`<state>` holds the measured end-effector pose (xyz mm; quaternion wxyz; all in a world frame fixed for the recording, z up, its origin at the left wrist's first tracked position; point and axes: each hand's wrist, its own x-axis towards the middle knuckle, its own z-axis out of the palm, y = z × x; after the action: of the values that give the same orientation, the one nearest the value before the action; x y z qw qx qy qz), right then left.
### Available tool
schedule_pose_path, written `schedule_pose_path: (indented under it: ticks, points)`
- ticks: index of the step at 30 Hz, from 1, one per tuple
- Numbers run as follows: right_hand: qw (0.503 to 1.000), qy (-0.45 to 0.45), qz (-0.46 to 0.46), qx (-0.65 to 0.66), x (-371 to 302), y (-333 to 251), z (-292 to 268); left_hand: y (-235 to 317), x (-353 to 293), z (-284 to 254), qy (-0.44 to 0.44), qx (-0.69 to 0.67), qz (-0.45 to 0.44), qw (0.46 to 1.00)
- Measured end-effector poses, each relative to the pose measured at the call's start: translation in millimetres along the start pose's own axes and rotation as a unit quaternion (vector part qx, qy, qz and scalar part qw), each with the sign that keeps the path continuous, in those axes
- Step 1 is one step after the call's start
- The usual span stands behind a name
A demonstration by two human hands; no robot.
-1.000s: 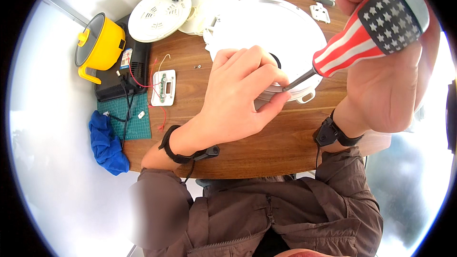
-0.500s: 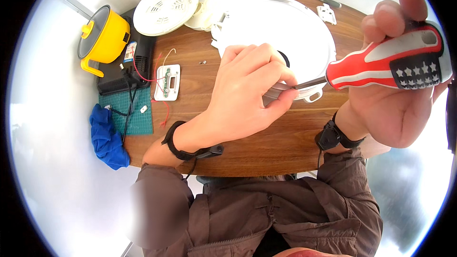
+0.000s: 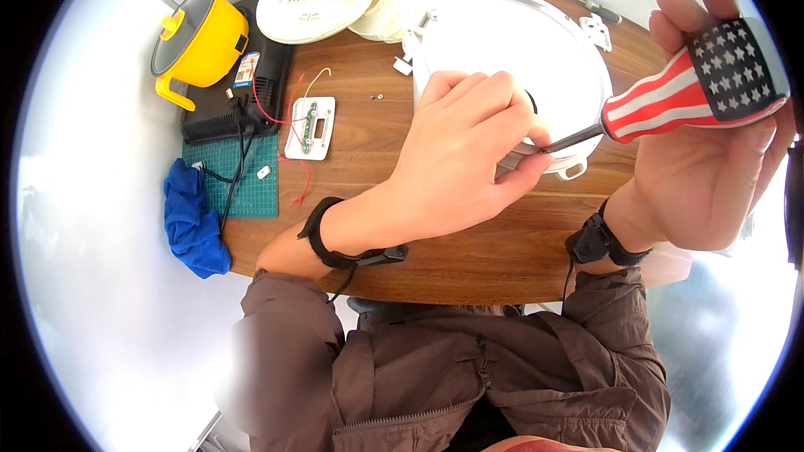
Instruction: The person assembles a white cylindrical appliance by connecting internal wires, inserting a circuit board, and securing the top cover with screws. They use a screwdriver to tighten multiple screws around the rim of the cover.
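Note:
A screwdriver [image 3: 657, 99] with a red, white and black star-patterned handle slants down to the left over a white round appliance housing [image 3: 502, 42]. My right hand [image 3: 691, 176] holds its handle, which lies across the palm, with several fingers reaching up behind it and the thumb below. At the near rim of the housing, the thumb and index finger of my left hand [image 3: 469, 146] pinch together around the screwdriver's tip. Whatever the tip touches there is hidden by those fingertips. A small white loop [image 3: 572, 171] sticks out from the rim beside them.
At the left stand a yellow pot [image 3: 201, 46], a black device [image 3: 222, 124], a green cutting mat [image 3: 260, 192] and a blue cloth [image 3: 193, 222]. A white panel with a circuit board [image 3: 310, 127] trails red wires. White round covers [image 3: 314, 0] and another tool [image 3: 603, 12] lie at the back.
The screwdriver handle has turned about its axis, so its starred patch now faces up. My right thumb and fingers have shifted around it. The left pinch stays at the rim; the whole view has shifted slightly.

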<state>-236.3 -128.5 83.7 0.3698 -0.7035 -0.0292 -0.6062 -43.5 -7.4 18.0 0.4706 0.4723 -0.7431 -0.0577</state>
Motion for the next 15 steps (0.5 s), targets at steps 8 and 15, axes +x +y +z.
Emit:
schedule_pose_path:
  ticks: [8, 15]
  points:
    - [0.993, 0.048, -0.064, -0.086, -7, 1, -8, -2, -2, 5, 0.014, -0.008, 0.012, 1.000]
    - [0.992, 0.111, -0.015, 0.049, -4, -14, 12, -2, -2, 6, 0.021, 0.002, 0.014, 1.000]
